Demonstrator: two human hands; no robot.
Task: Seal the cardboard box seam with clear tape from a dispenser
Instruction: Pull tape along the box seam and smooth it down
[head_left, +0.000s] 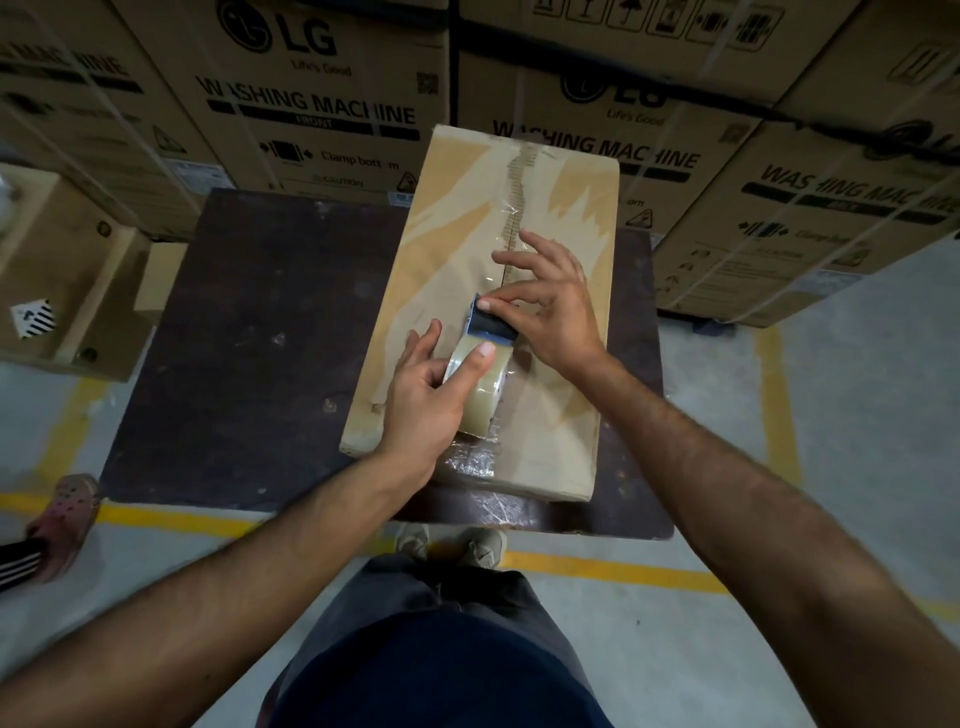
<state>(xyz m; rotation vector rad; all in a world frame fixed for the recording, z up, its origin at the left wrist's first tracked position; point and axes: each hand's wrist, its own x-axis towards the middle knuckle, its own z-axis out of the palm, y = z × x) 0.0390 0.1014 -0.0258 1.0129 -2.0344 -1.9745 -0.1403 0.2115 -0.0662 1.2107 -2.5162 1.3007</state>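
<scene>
A long flat cardboard box (447, 249) lies on a dark table, its centre seam (514, 208) running away from me with torn old tape along it. A tape dispenser (480, 374) with a clear roll and a blue blade end rests on the seam in the box's near half. My left hand (431, 400) grips the roll, thumb across its top. My right hand (550, 306) pinches the dispenser's blue front end with thumb and forefinger, the other fingers spread over the seam. Crinkled clear tape (472, 462) covers the seam at the box's near edge.
The dark worn table (249, 338) stands on a grey floor with yellow lines. Large washing machine cartons (322, 93) are stacked close behind and to the right. Smaller cartons (57, 270) sit at the left. Another person's foot (62, 525) is at the left edge.
</scene>
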